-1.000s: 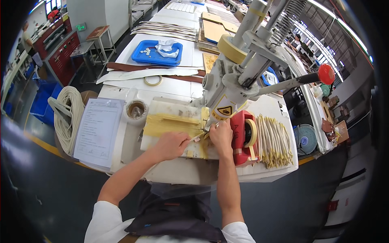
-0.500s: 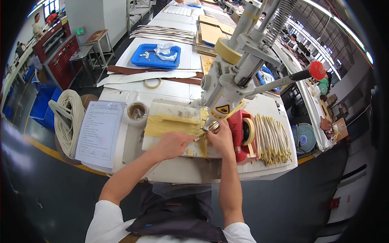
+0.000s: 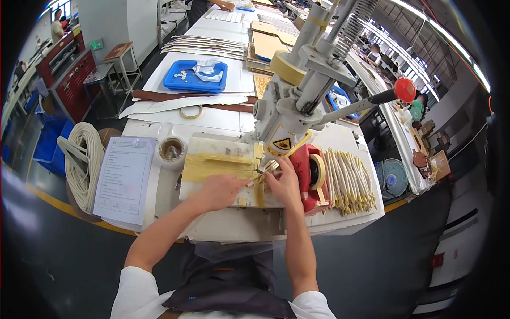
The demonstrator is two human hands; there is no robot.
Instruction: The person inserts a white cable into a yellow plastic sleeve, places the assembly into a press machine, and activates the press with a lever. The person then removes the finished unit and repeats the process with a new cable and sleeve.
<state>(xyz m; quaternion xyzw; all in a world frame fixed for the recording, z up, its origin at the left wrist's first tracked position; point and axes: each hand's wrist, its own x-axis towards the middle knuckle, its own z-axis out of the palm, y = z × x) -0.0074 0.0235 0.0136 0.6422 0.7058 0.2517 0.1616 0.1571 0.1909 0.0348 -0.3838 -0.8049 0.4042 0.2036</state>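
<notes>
Press [image 3: 273,119] is standing just beyond both hands, its foot coming down at the board [image 3: 217,146] and blocking the way forward. Its lever is reaching out to the right, ending in a red knob [image 3: 405,90]. Red tape dispenser [image 3: 302,173] is sitting just beside the right hand [image 3: 282,185], with a row of cords [image 3: 348,181] lying past it. To the left, a clear tape roll [image 3: 171,151], a sheet [image 3: 125,178] and a coil [image 3: 85,165] are lying in that order outward. Blue tray [image 3: 195,80] is resting farther back.

Left hand [image 3: 217,192] is curling over the board, fingers close together; a small pale piece [image 3: 251,184] is showing at its fingertips, near the press foot and between the hands. Cannot tell whether it is being pinched. Right hand is holding thumb and index finger apart near the foot; grip cannot be told. A yellow strip [image 3: 301,142] is slanting up behind it.

Versus a second ago: right thumb and index finger are parting more; left hand is keeping its place by the foot; the whole bench view is sitting farther left.

Table [image 3: 207,228] is leaving a bare band along its front edge, under the forearms; room rightward is being closed off by the dispenser.
</notes>
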